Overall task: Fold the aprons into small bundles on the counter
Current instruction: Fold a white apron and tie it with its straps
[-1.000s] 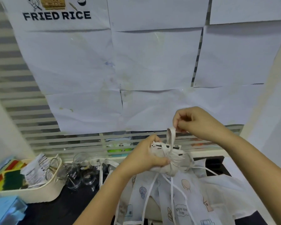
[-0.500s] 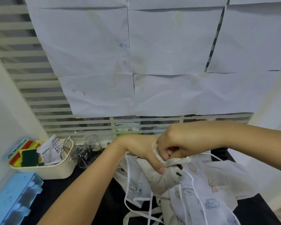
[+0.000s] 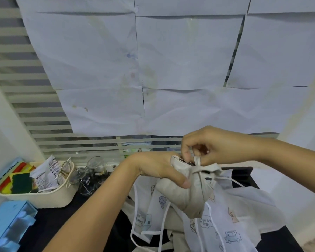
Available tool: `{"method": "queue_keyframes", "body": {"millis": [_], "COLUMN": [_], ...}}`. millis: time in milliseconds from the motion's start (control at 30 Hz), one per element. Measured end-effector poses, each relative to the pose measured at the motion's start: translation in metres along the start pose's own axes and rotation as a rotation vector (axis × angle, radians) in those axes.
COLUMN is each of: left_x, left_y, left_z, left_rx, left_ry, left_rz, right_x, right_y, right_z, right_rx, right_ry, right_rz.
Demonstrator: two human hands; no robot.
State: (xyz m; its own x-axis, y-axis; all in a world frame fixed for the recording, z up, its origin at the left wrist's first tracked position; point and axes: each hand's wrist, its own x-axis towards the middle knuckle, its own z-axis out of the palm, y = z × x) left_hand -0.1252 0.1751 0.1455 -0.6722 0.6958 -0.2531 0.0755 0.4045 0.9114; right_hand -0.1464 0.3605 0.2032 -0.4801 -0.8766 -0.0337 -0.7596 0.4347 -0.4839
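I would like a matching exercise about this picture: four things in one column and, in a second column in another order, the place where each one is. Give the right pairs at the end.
Things
1. beige apron bundle
2. apron strap
3. green sponge
4. blue box

Places
a. inside the cream basket
b. pinched by the right hand
c. at the lower left corner of the view, next to the basket
d. gripped by the left hand

Pairs: 1-d, 2-b, 3-a, 4-c
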Motion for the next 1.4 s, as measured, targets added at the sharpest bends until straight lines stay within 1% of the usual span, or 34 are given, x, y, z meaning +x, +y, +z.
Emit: {"method": "queue_keyframes", "body": {"millis": [167, 267, 300, 367, 400, 467, 533, 667, 733, 800, 833, 867, 933, 1000, 1100, 1167, 1233, 1300, 1400], "left_x": [0.012, 0.019, 0.020, 0.023, 0.025, 0.028, 0.033, 0.044, 0.051, 0.056, 0.059, 0.061, 0.067, 0.071, 0.076, 0.080, 0.085, 0.087, 0.090], "left_y": [0.009, 0.012, 0.012, 0.013, 0.014, 0.020, 0.027, 0.044, 0.048, 0.049, 0.049, 0.048, 0.047, 0.049, 0.055, 0.058, 0.060, 0.064, 0.072], "left_z": [-0.002, -0.009, -0.011, -0.013, -0.014, -0.011, -0.008, -0.005, -0.007, -0.012, -0.015, -0.018, -0.022, -0.025, -0.030, -0.036, -0.040, -0.042, -0.043], "left_rx": [-0.091, -0.230, -0.270, -0.304, -0.304, -0.257, -0.153, 0.053, 0.090, 0.096, 0.087, 0.065, 0.010, -0.032, 0.003, 0.098, 0.174, 0.191, 0.172], "left_ry": [0.060, 0.076, 0.085, 0.103, 0.121, 0.136, 0.107, 0.083, 0.079, 0.110, 0.156, 0.225, 0.394, 0.549, 0.742, 0.853, 0.913, 0.954, 1.031], "left_rz": [0.034, 0.064, 0.079, 0.127, 0.147, 0.192, 0.211, 0.185, 0.156, 0.139, 0.129, 0.117, 0.114, 0.151, 0.203, 0.185, 0.146, 0.146, 0.181], "right_x": [-0.012, -0.021, -0.024, -0.026, -0.026, -0.023, -0.018, 0.001, 0.010, 0.018, 0.022, 0.024, 0.026, 0.025, 0.022, 0.023, 0.025, 0.026, 0.026], "right_y": [0.014, 0.029, 0.033, 0.037, 0.036, 0.034, 0.034, 0.035, 0.036, 0.039, 0.041, 0.042, 0.043, 0.042, 0.044, 0.045, 0.044, 0.042, 0.036], "right_z": [-0.030, -0.050, -0.053, -0.056, -0.056, -0.058, -0.059, -0.057, -0.057, -0.058, -0.057, -0.057, -0.062, -0.070, -0.080, -0.085, -0.089, -0.093, -0.097], "right_rx": [0.333, 0.680, 0.707, 0.572, 0.481, 0.385, 0.270, -0.013, -0.122, -0.219, -0.230, -0.182, -0.004, 0.091, 0.095, 0.124, 0.146, 0.166, 0.144], "right_ry": [-0.132, -0.153, -0.152, -0.094, -0.032, 0.110, 0.201, 0.307, 0.370, 0.451, 0.521, 0.605, 0.761, 0.830, 0.889, 0.861, 0.836, 0.839, 0.901], "right_rz": [0.133, 0.126, 0.121, 0.112, 0.103, 0.094, 0.087, 0.074, 0.064, 0.050, 0.057, 0.081, 0.161, 0.265, 0.343, 0.378, 0.403, 0.381, 0.334]}}
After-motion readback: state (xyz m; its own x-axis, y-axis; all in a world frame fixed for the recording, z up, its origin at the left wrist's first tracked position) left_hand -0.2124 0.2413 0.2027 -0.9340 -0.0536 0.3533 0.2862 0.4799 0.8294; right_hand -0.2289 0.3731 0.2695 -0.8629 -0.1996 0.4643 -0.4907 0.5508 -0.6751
